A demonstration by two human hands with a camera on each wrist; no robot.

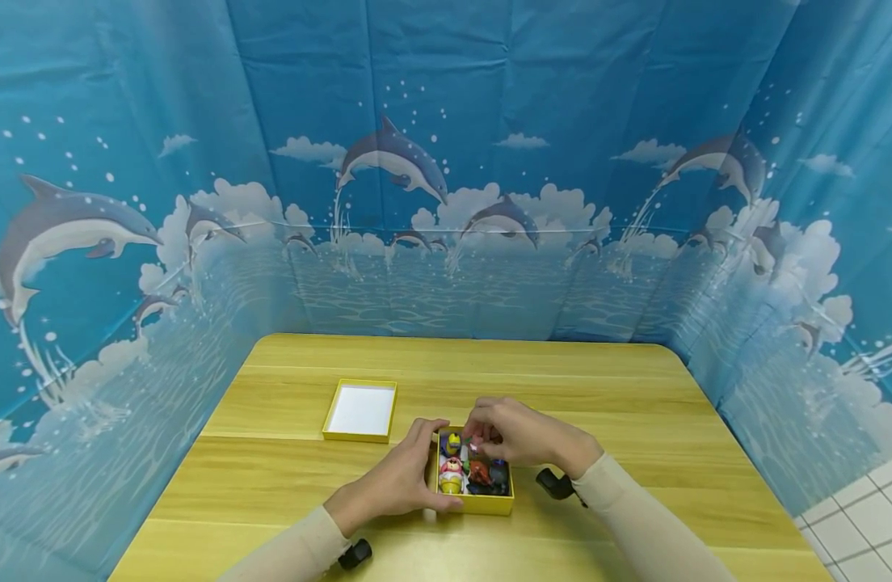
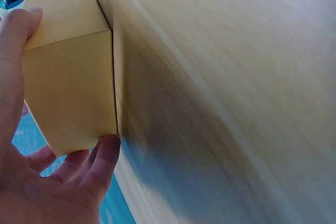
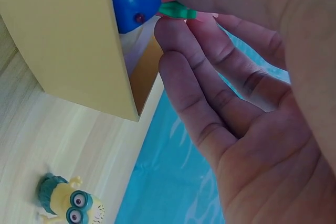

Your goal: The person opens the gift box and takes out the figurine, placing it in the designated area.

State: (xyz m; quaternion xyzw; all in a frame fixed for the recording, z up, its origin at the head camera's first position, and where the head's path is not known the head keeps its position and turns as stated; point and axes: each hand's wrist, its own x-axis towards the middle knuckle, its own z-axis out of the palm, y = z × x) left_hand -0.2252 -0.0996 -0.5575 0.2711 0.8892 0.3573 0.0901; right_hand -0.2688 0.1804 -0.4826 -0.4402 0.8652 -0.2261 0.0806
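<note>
While left hand grips yellow box at nine o'clock, likely for steadiness, right hand pinches pink figurine at twelve.

The wood-grain counter carries a yellow box within the left hand, a white-lined tray beyond it, and a goggled figure near the right hand.

- My left forearm rises from the bottom edge.
- My left hand grips, thumb and fingers apart.
- My right forearm slants up from the lower right.
- My right hand pinches, right of low centre.
</note>
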